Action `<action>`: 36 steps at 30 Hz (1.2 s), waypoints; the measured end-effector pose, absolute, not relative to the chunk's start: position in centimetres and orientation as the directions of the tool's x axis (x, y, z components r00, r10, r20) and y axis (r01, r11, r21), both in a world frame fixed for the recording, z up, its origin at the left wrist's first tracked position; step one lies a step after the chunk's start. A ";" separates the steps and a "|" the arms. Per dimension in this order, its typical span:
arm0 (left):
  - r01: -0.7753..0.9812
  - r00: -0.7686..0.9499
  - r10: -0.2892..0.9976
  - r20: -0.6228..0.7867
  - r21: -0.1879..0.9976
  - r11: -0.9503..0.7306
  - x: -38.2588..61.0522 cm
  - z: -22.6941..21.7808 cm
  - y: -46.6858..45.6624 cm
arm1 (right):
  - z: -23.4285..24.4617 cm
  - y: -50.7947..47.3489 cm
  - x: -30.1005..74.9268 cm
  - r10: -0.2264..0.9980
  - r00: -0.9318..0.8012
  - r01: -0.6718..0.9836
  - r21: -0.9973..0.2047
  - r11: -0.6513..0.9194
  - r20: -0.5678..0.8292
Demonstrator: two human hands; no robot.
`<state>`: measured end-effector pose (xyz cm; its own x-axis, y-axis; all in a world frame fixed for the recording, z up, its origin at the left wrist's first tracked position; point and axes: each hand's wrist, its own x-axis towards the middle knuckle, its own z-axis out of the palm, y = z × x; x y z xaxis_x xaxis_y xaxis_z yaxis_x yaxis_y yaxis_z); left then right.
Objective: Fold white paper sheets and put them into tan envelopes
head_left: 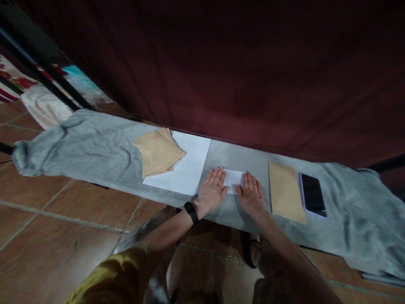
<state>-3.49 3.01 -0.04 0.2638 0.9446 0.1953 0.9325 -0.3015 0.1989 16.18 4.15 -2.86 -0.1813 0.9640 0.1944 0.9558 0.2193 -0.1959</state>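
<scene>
A small folded sheet of white paper [233,180] lies on the grey cloth-covered bench between my hands. My left hand [212,189] lies flat with fingers stretched out over the paper's left end. Over its right end, my right hand [251,194] presses down flat, fingers also extended. Left of my hands, larger white sheets [191,160] lie under a fanned pile of brown envelopes [156,154]. To the right of my right hand is a single brown envelope [286,192], lying flat and apart from it.
A phone [312,194] with a dark screen lies right of the single envelope. Grey cloth [91,143] is bunched at both ends of the bench. A dark red curtain [221,76] hangs along the far edge. Black metal bars [53,74] stand at the left, over a tiled floor [79,211].
</scene>
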 end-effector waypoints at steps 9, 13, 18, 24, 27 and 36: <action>0.803 0.544 0.829 0.131 0.207 -0.559 -2.7 0.1 2.0 | -2.5 4.2 16.7 0.969 -0.206 0.954 -0.192 0.231 0.140; 0.795 0.551 0.820 0.156 0.203 -0.572 -2.8 -0.2 2.0 | -2.1 4.3 16.4 0.967 -0.211 0.950 -0.200 0.238 0.144; 0.778 0.575 0.794 0.199 0.168 -0.605 -2.7 -0.5 2.0 | -2.7 4.2 15.4 0.915 -0.368 0.901 -0.182 0.395 0.162; 0.789 0.573 0.796 0.193 0.134 -0.600 -2.7 -0.1 2.0 | -3.4 4.1 15.4 0.902 -0.388 0.907 -0.096 0.410 0.189; 0.794 0.570 0.802 0.181 0.131 -0.594 -2.6 0.1 2.0 | -3.4 4.1 15.5 0.912 -0.354 0.921 -0.094 0.379 0.209; 0.799 0.575 0.803 0.155 0.103 -0.592 -2.6 0.1 1.9 | -3.4 4.1 15.7 0.906 -0.374 0.918 -0.058 0.392 0.197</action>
